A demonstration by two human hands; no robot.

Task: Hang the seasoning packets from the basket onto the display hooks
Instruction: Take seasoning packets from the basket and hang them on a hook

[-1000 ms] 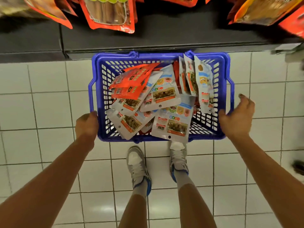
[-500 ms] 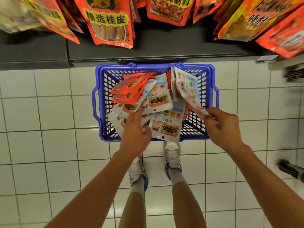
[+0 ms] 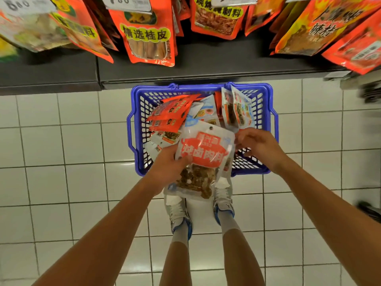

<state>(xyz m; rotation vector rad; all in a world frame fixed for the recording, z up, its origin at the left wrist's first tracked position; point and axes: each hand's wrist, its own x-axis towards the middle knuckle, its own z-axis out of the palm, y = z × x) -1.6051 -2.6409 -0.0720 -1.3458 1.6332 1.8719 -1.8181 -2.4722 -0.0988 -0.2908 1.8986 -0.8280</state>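
A blue plastic basket (image 3: 266, 104) stands on the tiled floor, filled with several seasoning packets, red ones (image 3: 171, 114) at its left and white ones (image 3: 235, 112) upright at its right. My left hand (image 3: 167, 168) grips a white packet with a red label (image 3: 204, 153), lifted above the basket's near edge, its clear lower part showing brown spices. My right hand (image 3: 257, 145) pinches the same packet's right edge with curled fingers. Orange and red packets (image 3: 148, 38) hang from hooks along the top of the view.
A dark shelf base (image 3: 206, 65) runs behind the basket. My two feet in white-and-blue shoes (image 3: 179, 215) stand just before the basket. White price tags (image 3: 127, 3) sit above the hanging packets. A dark object (image 3: 371, 211) lies on the floor at the right edge.
My hands left the basket's sides and reached in. The left hand has lifted a white packet out with its front facing up, and the right hand has come over to its edge.
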